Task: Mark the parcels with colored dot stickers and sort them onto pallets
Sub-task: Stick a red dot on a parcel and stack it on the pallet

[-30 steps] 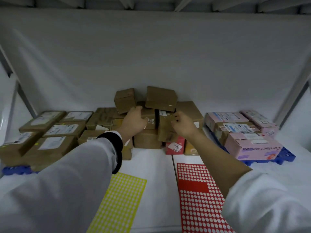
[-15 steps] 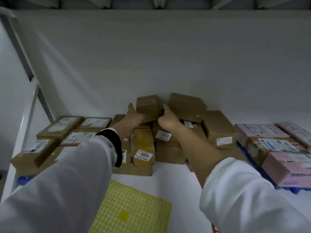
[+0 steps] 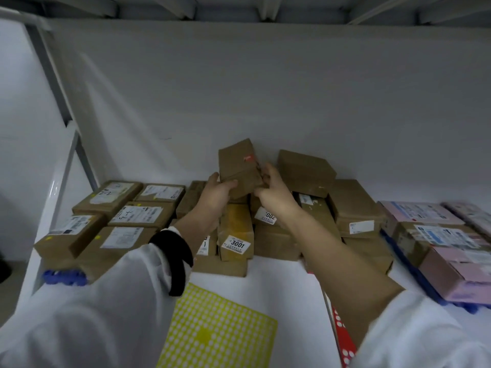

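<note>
The left hand (image 3: 215, 193) and right hand (image 3: 276, 193) both grip one small box (image 3: 237, 166), fingers and thumbs curled round its lower part. It sits tilted just above the pile (image 3: 279, 243). The box is creased plain brown cardboard with one red mark near its top. The pile holds roughly ten brown cartons heaped against the white wall (image 3: 265, 88); the arms hide some. Two show white labels, 3001 and 002. To the left, five flat labelled parcels (image 3: 132, 216) lie on a blue pallet (image 3: 63, 277). To the right, pink parcels (image 3: 425, 211) lie on a second pallet (image 3: 449, 304). Two dotted sheets lie on the white table (image 3: 287, 288): a yellow sheet (image 3: 218, 330) and a red sheet (image 3: 345, 341), mostly behind the right forearm
</note>
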